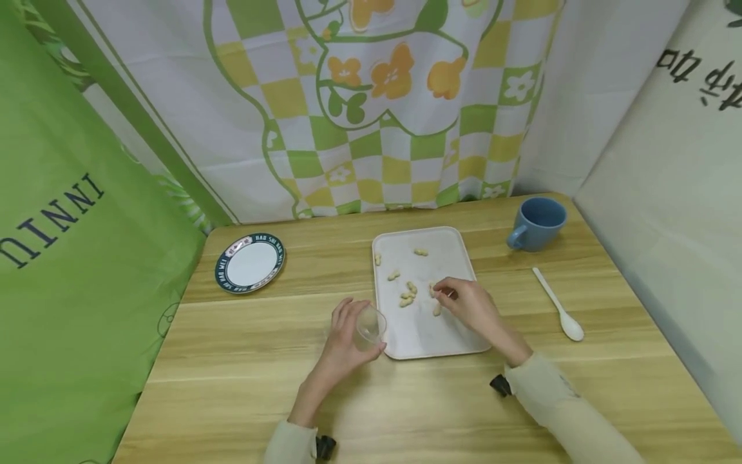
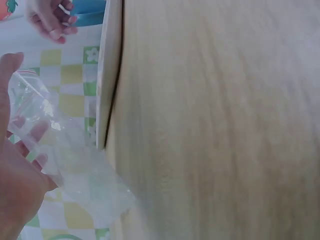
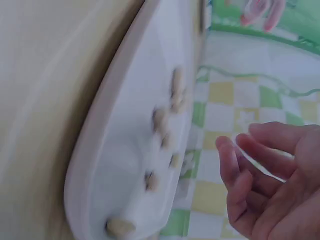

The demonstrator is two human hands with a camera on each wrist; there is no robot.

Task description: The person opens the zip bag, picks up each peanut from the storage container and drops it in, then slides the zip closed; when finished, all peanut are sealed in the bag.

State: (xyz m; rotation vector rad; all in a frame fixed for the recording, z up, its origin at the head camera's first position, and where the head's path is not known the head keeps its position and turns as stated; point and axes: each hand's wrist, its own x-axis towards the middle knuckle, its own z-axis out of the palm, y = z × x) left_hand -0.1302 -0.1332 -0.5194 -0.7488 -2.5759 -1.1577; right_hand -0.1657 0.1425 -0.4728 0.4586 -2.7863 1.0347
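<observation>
My left hand (image 1: 346, 341) grips a clear plastic cup (image 1: 371, 324) beside the near left edge of a white tray (image 1: 429, 338). In the left wrist view the thumb and fingers curl round the see-through cup (image 2: 75, 155). Several peanuts in their shells (image 1: 406, 299) lie scattered on the tray. Over its right part is my right hand (image 1: 472, 306), fingertips close to one peanut (image 1: 432, 289). The right wrist view shows that hand (image 3: 272, 185) with loosely bent fingers, nothing visible between them, and peanuts (image 3: 151, 181) on the tray, slightly blurred.
At the back left of the wooden table (image 1: 243, 393) is a plate (image 1: 252, 263) with a dark patterned rim. A blue mug (image 1: 538, 224) stands at the back right, with a white spoon (image 1: 559, 305) in front of it. Curtains hang behind the table and along its sides.
</observation>
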